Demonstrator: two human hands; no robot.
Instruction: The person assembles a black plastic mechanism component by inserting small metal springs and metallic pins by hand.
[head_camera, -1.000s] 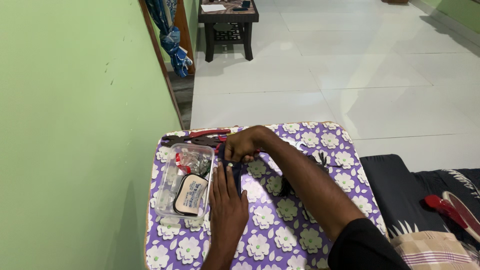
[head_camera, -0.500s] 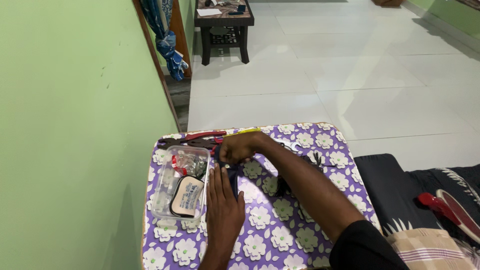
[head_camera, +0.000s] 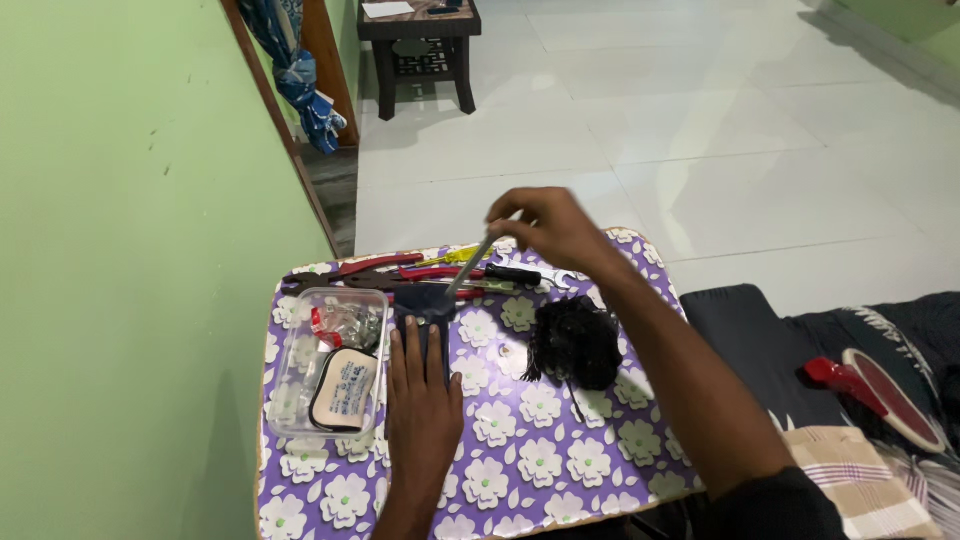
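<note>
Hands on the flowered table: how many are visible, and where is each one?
2. The left hand lies flat on a dark piece beside the clear plastic box. The right hand is raised above the tools, pinching a thin metal rod.

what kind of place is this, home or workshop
Most likely a room in a home: a tiled floor, a dark side table by a green wall, and a flower-patterned table serving as a workbench.

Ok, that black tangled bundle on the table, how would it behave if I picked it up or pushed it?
The black bundle looks like a loose tangle of thin cords or wires, so it would probably sag and flop when lifted. Strands trail from its lower edge, so a push would likely drag and spread it, not roll it. It seems light for its bulk, resting softly on the tablecloth.
</note>
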